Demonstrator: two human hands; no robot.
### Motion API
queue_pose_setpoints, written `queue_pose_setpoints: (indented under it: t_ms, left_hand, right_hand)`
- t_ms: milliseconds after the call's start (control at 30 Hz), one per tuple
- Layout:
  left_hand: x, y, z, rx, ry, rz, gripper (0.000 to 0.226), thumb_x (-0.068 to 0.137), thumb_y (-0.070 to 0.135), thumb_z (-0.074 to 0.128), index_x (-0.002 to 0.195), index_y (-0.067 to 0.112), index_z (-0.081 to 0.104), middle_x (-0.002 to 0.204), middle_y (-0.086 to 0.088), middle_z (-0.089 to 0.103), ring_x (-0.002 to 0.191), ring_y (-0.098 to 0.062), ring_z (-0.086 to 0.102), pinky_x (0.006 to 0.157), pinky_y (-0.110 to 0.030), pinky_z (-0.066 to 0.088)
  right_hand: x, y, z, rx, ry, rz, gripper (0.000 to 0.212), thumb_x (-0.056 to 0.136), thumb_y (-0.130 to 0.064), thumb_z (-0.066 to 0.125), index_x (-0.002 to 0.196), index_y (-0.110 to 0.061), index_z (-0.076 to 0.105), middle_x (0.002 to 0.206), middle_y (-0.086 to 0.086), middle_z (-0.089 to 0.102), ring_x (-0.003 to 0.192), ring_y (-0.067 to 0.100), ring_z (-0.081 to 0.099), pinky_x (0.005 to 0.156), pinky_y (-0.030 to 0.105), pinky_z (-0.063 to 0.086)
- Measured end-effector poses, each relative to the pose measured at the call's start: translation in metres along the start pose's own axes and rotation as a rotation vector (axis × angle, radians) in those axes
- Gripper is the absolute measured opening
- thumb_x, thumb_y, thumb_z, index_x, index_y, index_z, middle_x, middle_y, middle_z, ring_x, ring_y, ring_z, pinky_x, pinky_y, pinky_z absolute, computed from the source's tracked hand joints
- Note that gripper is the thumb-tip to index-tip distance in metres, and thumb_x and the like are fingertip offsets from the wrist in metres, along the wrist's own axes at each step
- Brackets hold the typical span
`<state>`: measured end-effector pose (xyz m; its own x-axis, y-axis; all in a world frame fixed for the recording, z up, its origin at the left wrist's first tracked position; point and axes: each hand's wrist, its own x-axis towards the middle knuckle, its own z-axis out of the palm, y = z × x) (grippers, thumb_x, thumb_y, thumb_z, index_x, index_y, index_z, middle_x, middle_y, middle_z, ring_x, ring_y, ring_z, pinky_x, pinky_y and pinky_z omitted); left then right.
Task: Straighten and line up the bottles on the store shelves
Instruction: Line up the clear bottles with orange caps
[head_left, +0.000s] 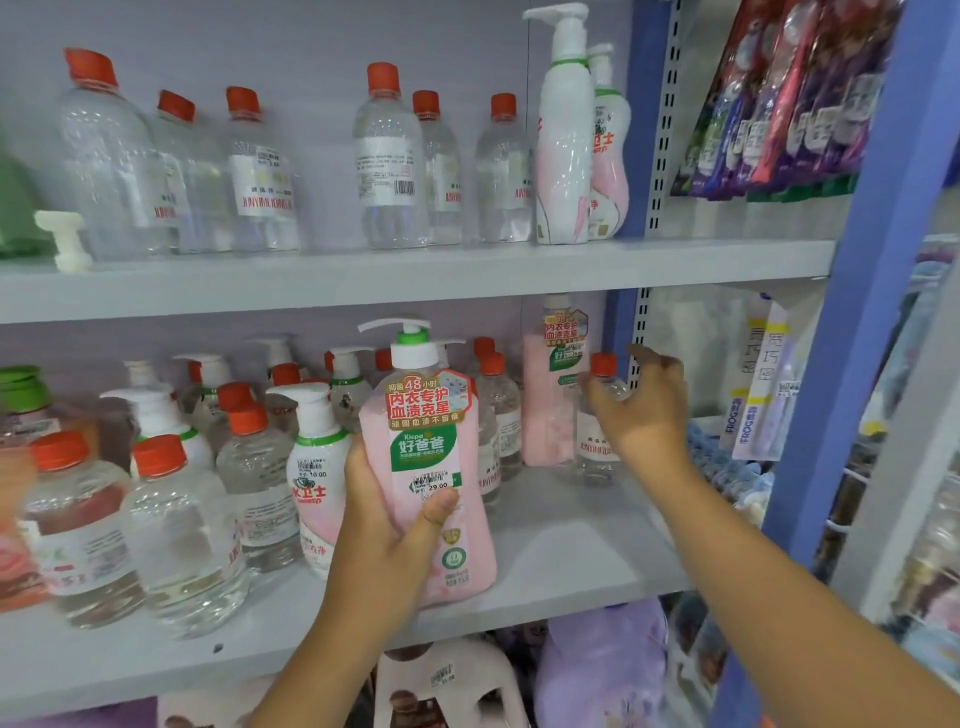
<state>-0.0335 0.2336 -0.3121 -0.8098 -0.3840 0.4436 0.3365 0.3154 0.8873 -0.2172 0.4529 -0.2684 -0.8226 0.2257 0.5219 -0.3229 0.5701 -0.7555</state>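
A pink pump bottle is gripped in the left hand, thumb across its label, and held upright over the front of the middle shelf. A clear red-capped bottle, standing at the shelf's right end just beside a second pink bottle, is clasped round the shoulder by the curled fingers of the right hand. Crowded clear bottles and white pump bottles are noted immediately to the left, and a straighter row on the upper shelf.

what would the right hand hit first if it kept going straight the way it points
The right hand already touches the clear bottle. Straight past it probably comes the shelf's back wall, with the pink bottle just left; depth is unclear.
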Motion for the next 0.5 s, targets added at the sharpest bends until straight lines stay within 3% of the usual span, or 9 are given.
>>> queue_pose_setpoints:
  t_ms: [33, 100, 167, 233, 333, 433, 500]
  left_hand:
    - [0.0, 0.0, 0.0, 0.003, 0.001, -0.004, 0.064, 0.09, 0.01, 0.073, 0.13, 0.044, 0.037, 0.111, 0.026, 0.07, 0.098, 0.001, 0.071, 0.08, -0.032, 0.058]
    - [0.0, 0.0, 0.0, 0.006, 0.003, -0.019, 0.065, 0.091, 0.011, 0.073, 0.126, 0.052, 0.037, 0.111, 0.026, 0.07, 0.097, 0.0, 0.072, 0.078, -0.041, 0.062]
    - [0.0, -0.001, 0.002, 0.014, 0.009, -0.018, 0.065, 0.09, 0.012, 0.073, 0.125, 0.053, 0.037, 0.111, 0.025, 0.07, 0.097, -0.001, 0.072, 0.078, -0.043, 0.062]
    - [0.001, -0.001, 0.002, 0.014, 0.018, -0.011, 0.064, 0.09, 0.012, 0.074, 0.129, 0.048, 0.038, 0.112, 0.024, 0.07, 0.098, 0.0, 0.071, 0.08, -0.043, 0.062]
    - [0.003, -0.004, 0.005, 0.014, 0.027, -0.009, 0.064, 0.09, 0.014, 0.074, 0.134, 0.041, 0.038, 0.115, 0.021, 0.07, 0.1, -0.002, 0.071, 0.082, -0.049, 0.061]
    - [0.004, -0.005, 0.009, 0.017, 0.044, 0.001, 0.062, 0.089, 0.013, 0.074, 0.135, 0.036, 0.039, 0.115, 0.019, 0.071, 0.101, -0.002, 0.07, 0.087, -0.042, 0.059]
    - [0.004, -0.006, 0.009, 0.026, 0.053, 0.003, 0.059, 0.089, 0.013, 0.075, 0.131, 0.038, 0.04, 0.114, 0.021, 0.07, 0.1, 0.0, 0.07, 0.087, -0.04, 0.058]
  right_hand:
    - [0.007, 0.007, 0.0, -0.025, -0.142, 0.091, 0.077, 0.081, -0.052, 0.079, 0.144, -0.019, 0.049, 0.14, 0.008, 0.048, 0.125, 0.03, 0.055, 0.101, 0.038, 0.049]
    - [0.01, 0.015, 0.003, -0.036, -0.306, 0.111, 0.07, 0.08, -0.051, 0.08, 0.138, -0.023, 0.053, 0.132, 0.006, 0.057, 0.116, 0.028, 0.063, 0.091, 0.037, 0.054]
    - [0.006, 0.017, 0.004, -0.026, -0.31, 0.071, 0.057, 0.079, -0.047, 0.082, 0.126, -0.027, 0.058, 0.12, 0.001, 0.064, 0.107, 0.025, 0.067, 0.086, 0.035, 0.055]
    - [0.0, 0.015, 0.006, 0.002, -0.331, 0.056, 0.06, 0.071, -0.052, 0.084, 0.123, -0.032, 0.059, 0.117, -0.004, 0.066, 0.105, 0.021, 0.066, 0.089, 0.036, 0.056]
    - [-0.017, 0.005, 0.019, 0.128, -0.393, 0.029, 0.062, 0.071, -0.047, 0.087, 0.124, -0.032, 0.06, 0.117, -0.011, 0.066, 0.107, 0.015, 0.065, 0.092, 0.033, 0.053]
    - [-0.033, -0.007, 0.037, 0.18, -0.493, -0.04, 0.067, 0.076, -0.045, 0.086, 0.134, -0.03, 0.057, 0.128, -0.015, 0.059, 0.118, 0.011, 0.058, 0.102, 0.033, 0.049]
    - [-0.03, -0.012, 0.04, 0.188, -0.548, -0.076, 0.065, 0.08, -0.049, 0.081, 0.135, -0.03, 0.054, 0.128, -0.014, 0.059, 0.116, 0.01, 0.056, 0.098, 0.03, 0.049]
